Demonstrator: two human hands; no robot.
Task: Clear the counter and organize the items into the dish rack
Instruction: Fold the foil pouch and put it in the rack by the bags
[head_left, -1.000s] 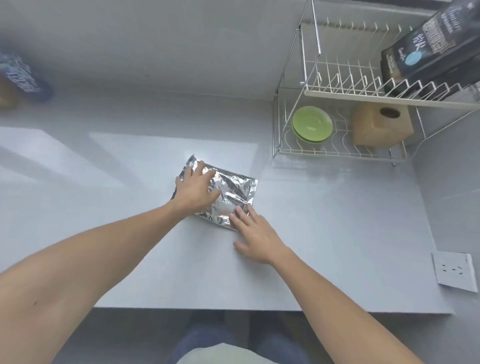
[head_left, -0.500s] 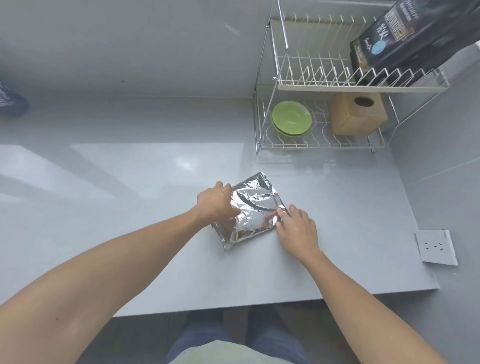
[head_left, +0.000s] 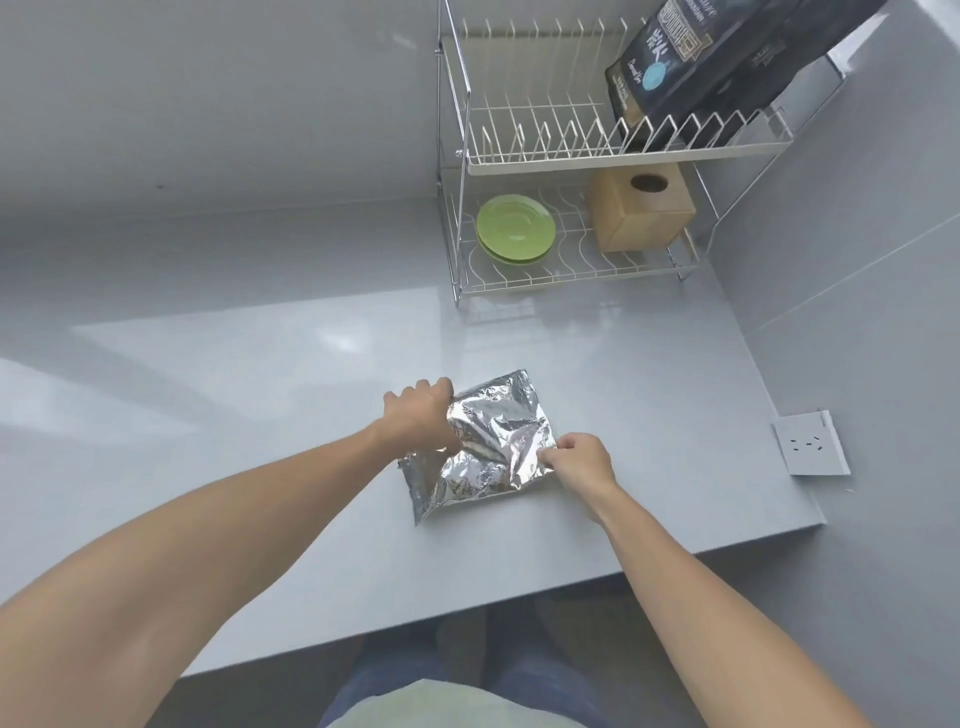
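A crinkled silver foil bag (head_left: 483, 447) lies on the grey counter (head_left: 260, 405) in front of me. My left hand (head_left: 423, 415) grips its left edge, fingers curled over the foil. My right hand (head_left: 582, 460) pinches its right edge. A two-tier wire dish rack (head_left: 545, 156) stands at the back right. Its lower tier holds stacked green plates (head_left: 514, 227) and a wooden tissue box (head_left: 641, 208). Dark printed bags (head_left: 696, 57) lean on the upper tier.
A grey wall runs along the counter's right side and carries a white power socket (head_left: 810, 442). The counter's front edge (head_left: 519, 597) is just below the bag, with my legs under it. The upper tier's left slots hold nothing.
Both hands went from resting flat on the foil bag to gripping its edges. The bag has turned, and my view has swung left so the rack looks nearer.
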